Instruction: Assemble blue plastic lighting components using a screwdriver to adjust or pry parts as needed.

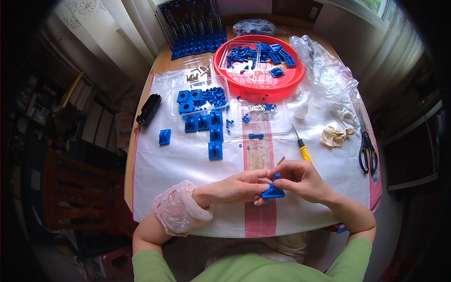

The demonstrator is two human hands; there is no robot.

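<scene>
Close to the table's near edge, my left hand (237,188) grips a blue plastic bracket (273,193) with a flat base, thumb on its near side. The thumb and fingers of my right hand (306,181) are closed at the bracket's upper part, where a small blue piece sticks up; the fingers partly hide it. A thin brass-coloured pin or screw (281,160) shows just beyond my right fingers. Farther off lie a yellow-handled screwdriver (305,152) and a single small blue lever (255,136).
Several finished-looking blue brackets (215,150) stand left of centre, before a clear tray (228,96) of blue parts. Behind are a red basin (258,92) and a rack of blue pieces with springs (195,47). Black scissors (368,155), crumpled paper (336,136) and a black case (149,109) lie around.
</scene>
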